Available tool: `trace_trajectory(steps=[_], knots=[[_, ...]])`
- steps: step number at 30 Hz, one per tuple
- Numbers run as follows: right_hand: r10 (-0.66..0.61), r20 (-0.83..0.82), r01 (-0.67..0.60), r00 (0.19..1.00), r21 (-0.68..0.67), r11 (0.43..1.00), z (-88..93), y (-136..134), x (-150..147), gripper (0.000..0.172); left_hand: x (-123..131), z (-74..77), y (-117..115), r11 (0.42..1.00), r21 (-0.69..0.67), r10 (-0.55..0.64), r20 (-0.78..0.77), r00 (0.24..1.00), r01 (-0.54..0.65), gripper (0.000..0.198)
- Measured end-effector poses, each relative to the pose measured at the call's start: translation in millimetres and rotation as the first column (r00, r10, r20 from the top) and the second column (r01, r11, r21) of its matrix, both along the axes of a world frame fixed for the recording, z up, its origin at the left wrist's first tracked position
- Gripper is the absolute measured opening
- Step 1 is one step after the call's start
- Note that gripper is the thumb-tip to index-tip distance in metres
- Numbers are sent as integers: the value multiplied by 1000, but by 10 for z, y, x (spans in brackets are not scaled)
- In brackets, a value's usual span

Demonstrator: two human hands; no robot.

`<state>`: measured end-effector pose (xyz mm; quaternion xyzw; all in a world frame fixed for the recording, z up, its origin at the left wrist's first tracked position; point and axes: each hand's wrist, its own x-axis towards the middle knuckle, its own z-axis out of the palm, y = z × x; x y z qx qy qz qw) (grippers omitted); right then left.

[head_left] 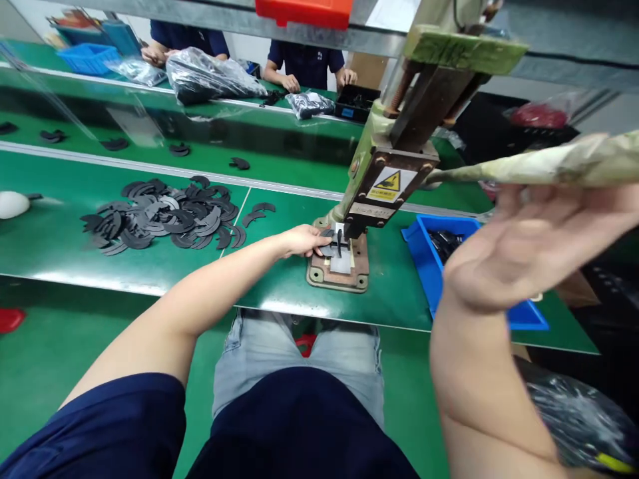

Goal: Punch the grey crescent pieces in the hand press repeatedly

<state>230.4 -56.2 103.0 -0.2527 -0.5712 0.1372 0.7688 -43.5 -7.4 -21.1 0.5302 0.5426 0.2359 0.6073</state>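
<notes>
On the right, an arbor press point(382, 179) with a yellow warning label stands on the green bench. My left hand point(303, 241) is at its base plate point(341, 265), fingers closed on a flat dark curved piece point(327, 250) under the ram. Another small dark part point(340, 241) stands upright beside it. Raised at the right, my right hand point(524, 246) is smeared by motion, palm showing, with its fingers hooked behind the wrapped press lever point(539, 163). A pile of dark curved pieces point(170, 213) lies left of the press, with a few loose ones point(258, 211) nearer to it.
A blue bin point(424, 266) with black parts sits right of the press, partly behind my right arm. Beyond a rail, spaced curved pieces point(180, 150) lie on a green strip. Two people work opposite near plastic bags point(210, 73). A metal shelf point(224, 23) crosses overhead.
</notes>
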Motion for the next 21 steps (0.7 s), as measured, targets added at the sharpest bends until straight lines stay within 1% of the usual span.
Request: trace_trajectory(steps=[1,2,3,4,6,8,10,12,15,17,21], knots=[[-29,-2,29,1000,-7,1000,-193,-29,-39,63,-27,19,-63,1000,17,6,36,999,-7,46],[-30,20,31,999,-56,998,-408,-70,-74,52,-54,52,-141,999,36,7,70,998,-9,47],[-7,56,13,998,-118,993,-628,-124,-109,47,-78,96,-233,998,59,1,99,995,-7,48],[37,100,-17,994,-196,980,-839,-188,-147,41,-96,149,-335,996,85,-14,119,993,4,49],[171,195,-92,966,-359,929,-1189,-334,-247,38,-109,262,-552,990,135,-58,135,989,40,49],[290,247,-140,925,-485,863,-1411,-474,-376,38,-91,363,-759,984,162,-99,144,985,75,50],[351,258,-160,900,-553,818,-1521,-584,-509,37,-51,431,-931,981,175,-117,155,981,89,49],[363,251,-163,898,-576,801,-1564,-664,-616,33,-9,465,-1061,979,183,-115,148,982,87,49],[336,239,-150,911,-567,810,-1590,-759,-701,31,36,474,-1177,979,194,-93,132,987,67,47],[311,243,-134,919,-551,824,-1606,-815,-714,30,52,473,-1207,981,179,-98,155,983,70,48],[299,300,-104,906,-528,843,-1612,-882,-673,25,60,483,-1186,983,115,-163,218,962,141,52]])
